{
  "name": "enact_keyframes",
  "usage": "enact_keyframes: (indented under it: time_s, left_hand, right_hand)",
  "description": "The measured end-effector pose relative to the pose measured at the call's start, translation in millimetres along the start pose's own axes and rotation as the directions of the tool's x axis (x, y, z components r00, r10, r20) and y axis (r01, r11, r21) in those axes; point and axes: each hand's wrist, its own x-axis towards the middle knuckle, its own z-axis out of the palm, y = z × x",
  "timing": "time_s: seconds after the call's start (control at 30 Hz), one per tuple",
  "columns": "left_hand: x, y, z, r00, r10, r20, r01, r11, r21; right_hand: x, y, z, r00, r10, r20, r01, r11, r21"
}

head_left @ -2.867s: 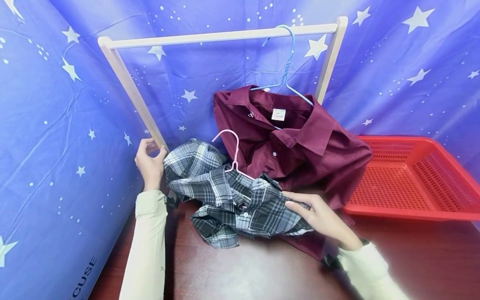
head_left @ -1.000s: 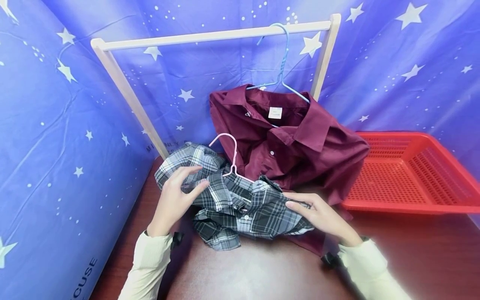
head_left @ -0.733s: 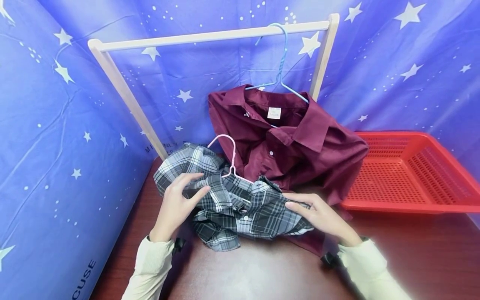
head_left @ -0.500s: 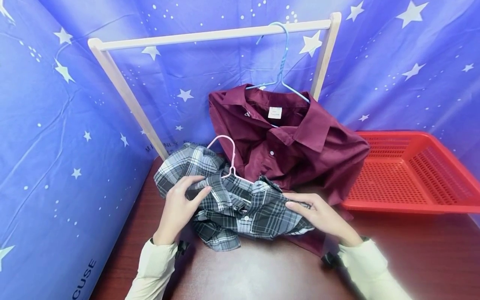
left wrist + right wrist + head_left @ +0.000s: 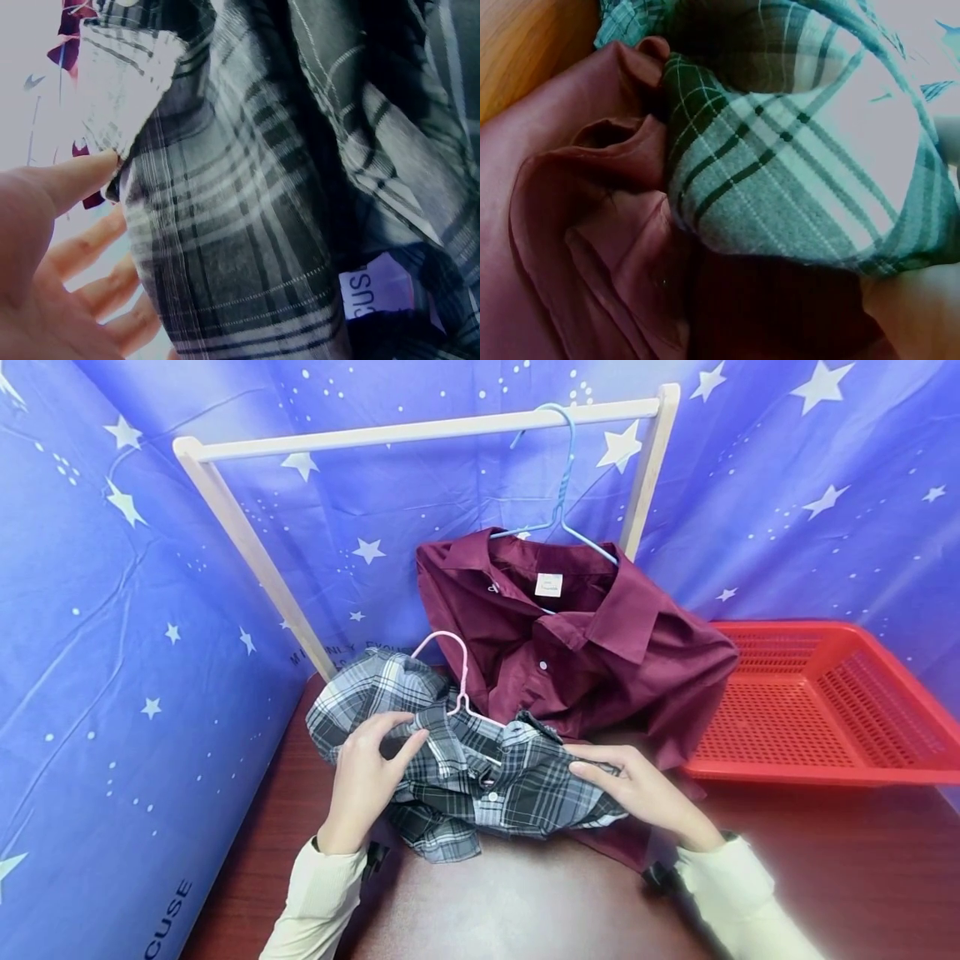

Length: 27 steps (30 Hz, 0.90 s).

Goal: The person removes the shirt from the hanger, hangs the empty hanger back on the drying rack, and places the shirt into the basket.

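A grey-black plaid shirt [image 5: 540,777] lies in folds in front of the rack, a pink hanger [image 5: 465,681] inside its collar. My right hand [image 5: 641,785] pinches its right shoulder between thumb and fingers; in the right wrist view only part of that hand shows at the right edge. My left hand [image 5: 367,777] is at the shirt's left shoulder, thumb and forefinger apart. In the left wrist view the thumb [image 5: 82,180] touches the cloth edge, and the spread fingers pass behind the fabric, their tips hidden. Behind hangs a maroon shirt [image 5: 637,643] on a blue hanger [image 5: 564,485].
A wooden rack [image 5: 420,433] spans the back, with the blue hanger hooked on its bar. On the right stands a red basket [image 5: 795,772]. The brown table [image 5: 487,902] lies beneath, and a blue star-patterned cloth [image 5: 112,652] surrounds it.
My left hand has left the rack's left post and come right and down to the plaid shirt's shoulder, its thumb and forefinger drawing closer. The right hand keeps its hold.
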Motion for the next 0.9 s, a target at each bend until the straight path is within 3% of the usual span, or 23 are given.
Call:
enact_keyframes:
  time_s: [0.3, 0.9]
  left_hand:
    - [3.3, 10.8, 1.4, 1.000, 0.012, -0.012, -0.012, 1.000, 0.000]
    - [8.2, 30.4, 17.5, 0.992, 0.038, -0.123, -0.037, 0.999, 0.012]
  right_hand:
    - [3.0, -2, 1, 1.000, -0.012, 0.000, 0.012, 1.000, -0.022]
    - [6.8, -7, 4, 0.999, -0.020, -0.028, 0.018, 0.996, -0.085]
